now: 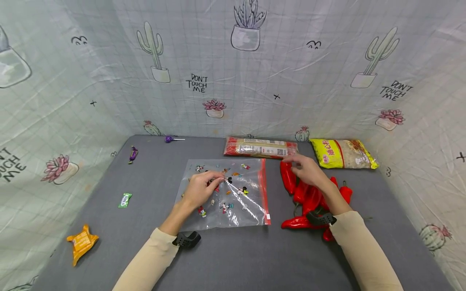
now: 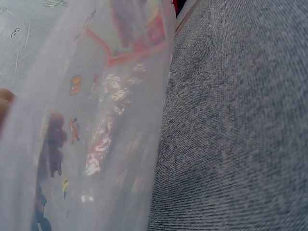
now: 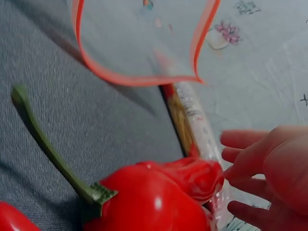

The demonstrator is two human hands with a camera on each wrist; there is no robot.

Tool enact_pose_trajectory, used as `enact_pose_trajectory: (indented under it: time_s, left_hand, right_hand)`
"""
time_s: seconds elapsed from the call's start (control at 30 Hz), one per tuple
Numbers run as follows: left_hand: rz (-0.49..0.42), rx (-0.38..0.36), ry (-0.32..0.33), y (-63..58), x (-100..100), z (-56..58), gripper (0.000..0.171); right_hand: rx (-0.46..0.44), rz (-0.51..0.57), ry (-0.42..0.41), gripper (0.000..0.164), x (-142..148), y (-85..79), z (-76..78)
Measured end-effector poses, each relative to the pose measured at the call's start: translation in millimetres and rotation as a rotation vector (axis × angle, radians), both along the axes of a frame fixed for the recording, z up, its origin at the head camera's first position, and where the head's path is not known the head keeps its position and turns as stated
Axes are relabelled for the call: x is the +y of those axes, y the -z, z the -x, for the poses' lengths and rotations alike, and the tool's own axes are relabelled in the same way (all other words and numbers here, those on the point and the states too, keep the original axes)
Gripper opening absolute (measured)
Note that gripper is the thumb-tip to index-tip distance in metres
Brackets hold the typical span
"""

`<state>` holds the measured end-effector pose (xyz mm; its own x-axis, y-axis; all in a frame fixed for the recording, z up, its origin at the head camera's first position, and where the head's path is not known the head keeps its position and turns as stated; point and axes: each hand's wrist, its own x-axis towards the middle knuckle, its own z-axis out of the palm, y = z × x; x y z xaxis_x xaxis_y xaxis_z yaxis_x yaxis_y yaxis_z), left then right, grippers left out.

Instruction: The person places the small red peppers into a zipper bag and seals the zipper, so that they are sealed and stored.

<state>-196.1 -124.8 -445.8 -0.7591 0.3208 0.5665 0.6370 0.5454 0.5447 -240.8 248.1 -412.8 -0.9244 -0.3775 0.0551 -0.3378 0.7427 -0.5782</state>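
Observation:
My left hand (image 1: 200, 188) pinches the upper side of a clear zip bag (image 1: 251, 202) printed with small cartoon figures. Creases fan out from the pinch, and the bag's red zip edge (image 1: 264, 190) faces right. In the left wrist view the raised plastic (image 2: 125, 110) hides most of that hand. My right hand (image 1: 309, 171) is over a pile of red peppers (image 1: 311, 198), thumb and fingers spread at the end of the farthest pepper (image 1: 287, 178). The right wrist view has the fingertips right at the wrinkled tip of a red pepper (image 3: 154, 197).
Behind the bag lies a red-ended packet of noodles (image 1: 260, 147), with a yellow food packet (image 1: 344, 153) to its right. Along the left are a purple lollipop (image 1: 169, 139), a purple-wrapped candy (image 1: 133, 154), a green-wrapped candy (image 1: 125, 200) and an orange packet (image 1: 83, 244). Printed cloth (image 1: 233, 89) surrounds the table.

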Motion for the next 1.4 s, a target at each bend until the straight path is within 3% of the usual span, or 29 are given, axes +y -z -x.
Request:
enact_pose_trajectory:
  time_s: [0.13, 0.23, 0.67, 0.93, 1.13, 1.4]
  left_hand:
    - [-0.003, 0.002, -0.006, 0.9, 0, -0.9, 0.011]
    - [-0.002, 0.005, -0.004, 0.7, 0, -1.6, 0.011]
    - [0.016, -0.004, -0.009, -0.7, -1, -0.9, 0.010]
    - [0.023, -0.014, -0.014, -1.0, 0, -1.7, 0.010]
    - [0.026, -0.007, -0.013, 0.4, 0, -1.8, 0.010]
    - [0.039, -0.017, -0.018, 2.2, 0, 0.1, 0.011]
  right_hand:
    - [0.025, -0.068, -0.106, 0.040, 0, 6.4, 5.5]
    - [0.034, -0.082, -0.139, 0.042, 0, 10.8, 6.3]
    - [0.022, -0.155, -0.040, 0.043, 2, 19.1, 0.5]
    - [0.017, -0.127, 0.053, 0.042, 3, 21.9, -5.9]
    - [0.042, -0.106, 0.063, 0.041, 6, 20.3, -12.4]
    - [0.062, -0.055, 0.039, 0.041, 2, 4.6, -23.0]
